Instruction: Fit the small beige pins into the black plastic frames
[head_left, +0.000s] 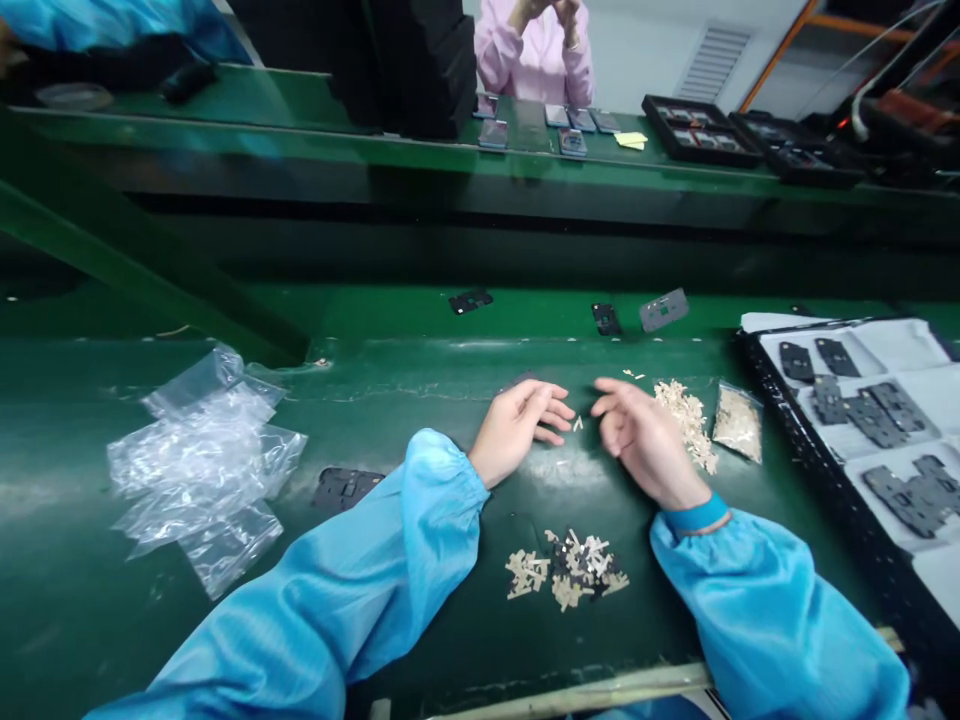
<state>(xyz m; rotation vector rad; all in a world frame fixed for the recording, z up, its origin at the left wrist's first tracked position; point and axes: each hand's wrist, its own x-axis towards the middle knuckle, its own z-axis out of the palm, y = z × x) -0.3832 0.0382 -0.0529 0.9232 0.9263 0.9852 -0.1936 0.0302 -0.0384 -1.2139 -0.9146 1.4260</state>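
Note:
My left hand [523, 422] is over the green table with its fingers loosely apart and nothing visible in them. Facing it is my right hand [646, 440], slightly blurred, its index finger stretched out and the others bent. Small beige strips [577, 424] lie on the table between the two hands. Right beside my right hand is a heap of beige pieces [686, 420], and past it a clear bag [739, 424] of similar pieces. Nearer me lies a mixed pile of beige, silvery and black bits [577, 568]. A dark flat part [519, 381] shows partly behind my left hand.
Empty clear plastic bags [210, 460] are heaped at left, near a black plate [341, 488]. Several black plates, one being a grey-black plate [664, 310], lie farther back. A black-rimmed tray [817, 450] holds dark parts at right. A person in pink [532, 50] is behind the shelf [450, 150].

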